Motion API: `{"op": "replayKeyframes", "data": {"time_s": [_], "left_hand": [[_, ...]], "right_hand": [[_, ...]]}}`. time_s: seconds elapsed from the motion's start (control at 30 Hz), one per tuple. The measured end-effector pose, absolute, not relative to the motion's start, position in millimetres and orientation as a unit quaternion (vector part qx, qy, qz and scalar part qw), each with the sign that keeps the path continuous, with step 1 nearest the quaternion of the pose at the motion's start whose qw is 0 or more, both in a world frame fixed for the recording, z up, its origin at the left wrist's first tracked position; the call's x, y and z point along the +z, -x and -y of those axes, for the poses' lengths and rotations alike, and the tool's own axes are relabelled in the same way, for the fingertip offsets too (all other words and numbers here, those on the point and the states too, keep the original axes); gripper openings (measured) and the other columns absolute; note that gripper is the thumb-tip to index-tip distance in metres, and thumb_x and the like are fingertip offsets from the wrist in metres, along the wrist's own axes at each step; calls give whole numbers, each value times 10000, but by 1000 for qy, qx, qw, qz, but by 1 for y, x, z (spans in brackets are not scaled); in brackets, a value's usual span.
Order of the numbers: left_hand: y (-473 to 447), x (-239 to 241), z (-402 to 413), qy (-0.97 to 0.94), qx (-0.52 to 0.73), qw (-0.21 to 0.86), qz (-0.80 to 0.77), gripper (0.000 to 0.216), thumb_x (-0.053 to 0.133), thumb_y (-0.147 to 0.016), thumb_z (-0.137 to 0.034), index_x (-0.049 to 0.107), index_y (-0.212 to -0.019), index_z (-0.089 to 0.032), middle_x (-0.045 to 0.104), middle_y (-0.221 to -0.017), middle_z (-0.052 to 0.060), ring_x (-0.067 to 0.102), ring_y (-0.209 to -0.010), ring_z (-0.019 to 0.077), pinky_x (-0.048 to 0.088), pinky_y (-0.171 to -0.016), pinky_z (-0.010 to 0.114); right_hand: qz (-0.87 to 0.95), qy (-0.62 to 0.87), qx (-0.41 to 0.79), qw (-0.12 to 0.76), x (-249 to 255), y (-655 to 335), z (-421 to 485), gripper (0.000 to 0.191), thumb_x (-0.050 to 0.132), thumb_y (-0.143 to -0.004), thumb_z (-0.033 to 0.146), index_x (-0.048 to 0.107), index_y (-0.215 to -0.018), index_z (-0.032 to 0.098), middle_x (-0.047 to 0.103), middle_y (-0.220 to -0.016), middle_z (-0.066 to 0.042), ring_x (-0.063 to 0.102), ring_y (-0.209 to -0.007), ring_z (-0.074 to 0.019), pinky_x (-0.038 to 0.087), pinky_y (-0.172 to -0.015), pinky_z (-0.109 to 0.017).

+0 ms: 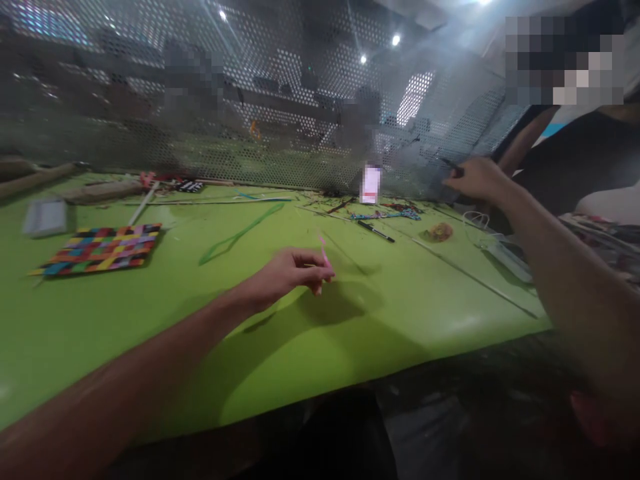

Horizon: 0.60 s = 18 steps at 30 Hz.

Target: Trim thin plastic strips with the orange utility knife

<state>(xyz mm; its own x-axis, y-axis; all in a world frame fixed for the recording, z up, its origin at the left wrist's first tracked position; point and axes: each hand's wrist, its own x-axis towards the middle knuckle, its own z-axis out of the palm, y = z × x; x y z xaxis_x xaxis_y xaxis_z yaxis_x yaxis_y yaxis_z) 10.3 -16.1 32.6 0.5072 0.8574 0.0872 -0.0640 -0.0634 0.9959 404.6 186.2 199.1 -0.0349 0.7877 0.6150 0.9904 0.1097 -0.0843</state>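
Observation:
My left hand (295, 272) hovers over the middle of the green table (350, 333), fingers pinched on a thin pink strip (325, 252) that sticks up from them. My right hand (477, 177) is stretched out to the far right edge of the table, closed round a dark pen-like thing (451, 163) near the perforated metal screen (280, 100). A black pen (375, 231) lies on the table between the two hands. A green strip (240, 233) curves across the table left of my left hand.
A woven multicoloured mat (100, 248) lies at the left, a grey box (46, 217) beyond it. Loose strips and scraps (385, 213) line the foot of the screen, by a small white card (371, 183). Another person (575, 153) sits at the right.

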Motion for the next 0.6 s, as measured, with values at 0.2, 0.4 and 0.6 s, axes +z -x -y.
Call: {"op": "replayKeyframes", "data": {"time_s": [0.2,0.4,0.6], "left_hand": [[-10,28,10,-533,491,605,-332,165,808,-768,-297,769,-802,-141,736,-850,53,594,-585,92,548,-637,281],[-10,31,11,-524,506,614,-304,167,806,-789,-308,782,-811,-144,734,-850,49,581,-583,77,528,-623,256],[-12,32,11,-527,517,616,-275,142,808,-790,-292,782,-814,-155,698,-747,16,575,-576,79,509,-622,245]], "right_hand": [[872,388,-119,271,161,-259,-111,422,640,-854,116,381,-533,204,309,-515,63,286,-520,-68,201,-558,-257],[928,255,-65,262,83,-195,-43,382,573,-891,161,355,-578,182,354,-563,47,287,-542,-79,212,-565,-263],[919,211,-16,332,54,-203,-42,298,519,-895,141,432,-611,168,394,-562,46,313,-528,-70,217,-553,-238]]}}
